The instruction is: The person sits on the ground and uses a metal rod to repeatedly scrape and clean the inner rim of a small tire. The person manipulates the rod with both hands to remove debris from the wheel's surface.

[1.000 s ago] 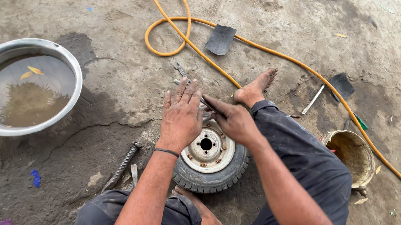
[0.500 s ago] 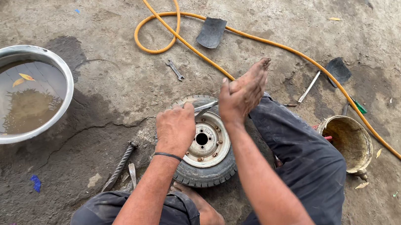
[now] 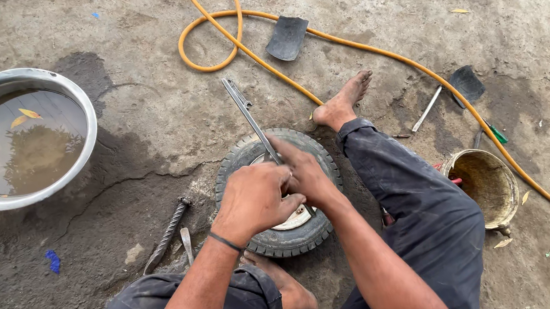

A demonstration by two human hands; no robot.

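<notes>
A small black tyre (image 3: pixel 247 152) on a pale metal rim (image 3: pixel 295 219) lies flat on the ground between my legs. Over its middle, my left hand (image 3: pixel 252 198) and my right hand (image 3: pixel 304 175) are both closed around a long flat metal tyre lever (image 3: pixel 247 113). The lever's free end sticks out beyond the tyre, away from me; its lower end goes under my hands. My hands hide most of the rim. My bare right foot (image 3: pixel 344 103) rests just beyond the tyre's right side.
A steel basin (image 3: pixel 83 113) of murky water sits at the left. An orange hose (image 3: pixel 373 49) loops across the ground. A twisted steel rod (image 3: pixel 164 235) lies left of the tyre, a rusty bucket (image 3: pixel 486 183) at the right, dark rubber pieces and small tools beyond.
My hands have come together over the tyre's middle and now grip the lever, which stands out away from me. The view has shifted slightly.
</notes>
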